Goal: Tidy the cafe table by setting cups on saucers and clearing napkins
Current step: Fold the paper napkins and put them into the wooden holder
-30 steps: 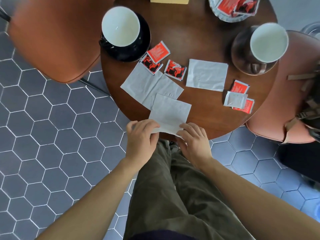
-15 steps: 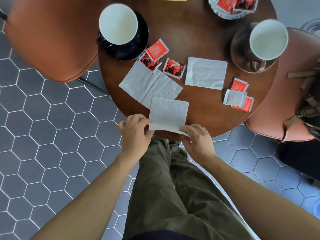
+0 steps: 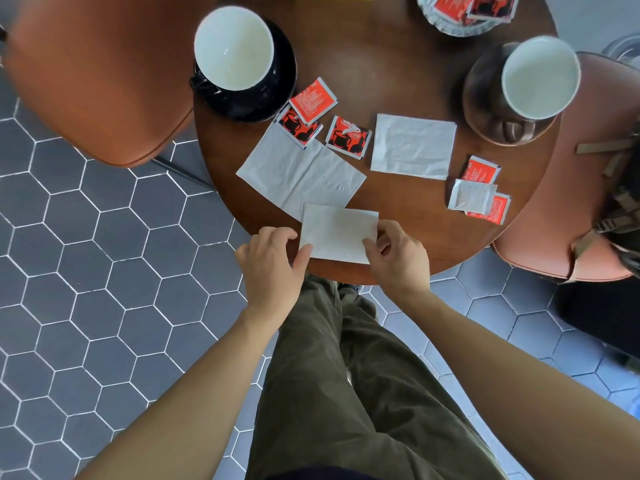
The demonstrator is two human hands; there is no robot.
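Observation:
At the near edge of the round wooden table [image 3: 415, 81] lies a white napkin [image 3: 337, 233], folded in half. My left hand [image 3: 273, 265] pinches its left edge and my right hand [image 3: 398, 258] pinches its right edge. A larger unfolded napkin [image 3: 298, 174] lies just beyond it, and a third napkin [image 3: 412, 147] sits to the right. A white-lined cup [image 3: 233, 46] stands on a black saucer [image 3: 277, 91] at the far left. Another white-lined cup [image 3: 540, 76] stands on a brown saucer [image 3: 485, 98] at the far right.
Red sugar packets [image 3: 313, 102] lie between the black saucer and the napkins, and more packets [image 3: 479, 188] lie near the right edge. A dish of packets [image 3: 464, 12] sits at the back. Brown chairs stand left [image 3: 86, 64] and right [image 3: 588, 168] of the table.
Both hands have lifted the napkin's near edge and folded it away from me, so the napkin is now half its former depth. The hands moved forward onto its sides.

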